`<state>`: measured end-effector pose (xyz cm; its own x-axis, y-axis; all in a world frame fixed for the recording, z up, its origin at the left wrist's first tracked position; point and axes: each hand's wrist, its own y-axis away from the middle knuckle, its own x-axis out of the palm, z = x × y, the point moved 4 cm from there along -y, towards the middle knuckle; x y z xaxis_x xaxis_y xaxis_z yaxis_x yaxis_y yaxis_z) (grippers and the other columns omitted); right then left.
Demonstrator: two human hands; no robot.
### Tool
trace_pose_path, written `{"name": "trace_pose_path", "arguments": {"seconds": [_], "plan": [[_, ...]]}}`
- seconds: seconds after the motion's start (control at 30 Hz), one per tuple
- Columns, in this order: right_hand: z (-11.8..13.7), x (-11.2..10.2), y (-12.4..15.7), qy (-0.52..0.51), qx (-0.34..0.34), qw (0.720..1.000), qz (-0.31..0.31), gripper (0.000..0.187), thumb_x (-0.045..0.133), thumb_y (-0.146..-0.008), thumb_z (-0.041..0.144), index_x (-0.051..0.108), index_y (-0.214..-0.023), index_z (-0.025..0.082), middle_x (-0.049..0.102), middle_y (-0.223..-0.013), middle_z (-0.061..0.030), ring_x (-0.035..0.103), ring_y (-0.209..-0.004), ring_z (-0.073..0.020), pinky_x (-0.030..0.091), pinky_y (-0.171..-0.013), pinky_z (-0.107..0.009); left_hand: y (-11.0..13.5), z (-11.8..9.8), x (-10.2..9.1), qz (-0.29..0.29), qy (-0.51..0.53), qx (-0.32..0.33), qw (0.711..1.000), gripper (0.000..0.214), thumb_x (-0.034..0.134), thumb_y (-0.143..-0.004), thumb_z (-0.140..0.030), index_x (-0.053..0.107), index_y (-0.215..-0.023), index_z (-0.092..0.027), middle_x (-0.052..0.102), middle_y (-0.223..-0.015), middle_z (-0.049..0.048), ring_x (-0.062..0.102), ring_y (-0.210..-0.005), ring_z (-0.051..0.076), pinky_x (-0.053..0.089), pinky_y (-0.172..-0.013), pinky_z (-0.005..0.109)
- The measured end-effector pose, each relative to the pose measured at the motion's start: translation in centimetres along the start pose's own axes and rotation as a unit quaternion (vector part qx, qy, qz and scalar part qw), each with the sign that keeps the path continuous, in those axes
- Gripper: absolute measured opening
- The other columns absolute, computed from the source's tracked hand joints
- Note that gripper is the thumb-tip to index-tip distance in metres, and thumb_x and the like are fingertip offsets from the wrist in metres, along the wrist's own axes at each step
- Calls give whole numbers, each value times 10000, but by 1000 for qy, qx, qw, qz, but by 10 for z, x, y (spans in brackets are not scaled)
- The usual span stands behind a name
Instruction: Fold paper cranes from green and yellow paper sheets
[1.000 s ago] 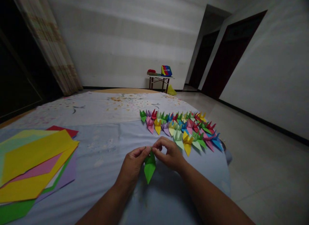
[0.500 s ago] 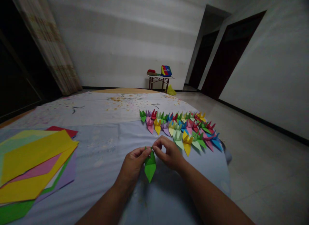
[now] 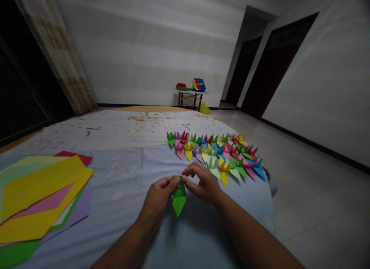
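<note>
My left hand (image 3: 157,197) and right hand (image 3: 204,183) pinch the green paper crane (image 3: 179,199) top; its long axis points toward me.

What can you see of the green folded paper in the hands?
The green folded paper is small, bright green and matte, with sharp creases, narrowing to a point that hangs downward. The left hand and right hand pinch its top between fingertips, hiding the upper folds. It sits over the pale blue sheet; whether the tip touches it is unclear.
</note>
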<state>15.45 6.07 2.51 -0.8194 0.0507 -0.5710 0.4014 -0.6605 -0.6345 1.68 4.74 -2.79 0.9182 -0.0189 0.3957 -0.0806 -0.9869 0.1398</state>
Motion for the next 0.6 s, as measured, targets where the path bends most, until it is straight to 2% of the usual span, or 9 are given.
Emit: {"name": "trace_pose_path", "arguments": {"seconds": [0.27,0.6], "plan": [[0,1,-1,6,-3,1000,19,45,540,-822,170,585,-822,176,560,-761,-20,505,-723,-135,383,-705,-296,0,-1,1,4,-32,-2,999,268,756,-616,-371,717,-753,-144,643,-670,0,523,-582,99,401,-572,201],[6,3,-1,104,-55,993,13,64,510,-858,180,563,-822,174,561,-789,-38,501,-788,-159,359,-725,-311,1,2,3,2,12,-11,1000,264,750,-628,-368,696,-741,-136,609,-644,-6,502,-578,94,396,-567,201]]}}
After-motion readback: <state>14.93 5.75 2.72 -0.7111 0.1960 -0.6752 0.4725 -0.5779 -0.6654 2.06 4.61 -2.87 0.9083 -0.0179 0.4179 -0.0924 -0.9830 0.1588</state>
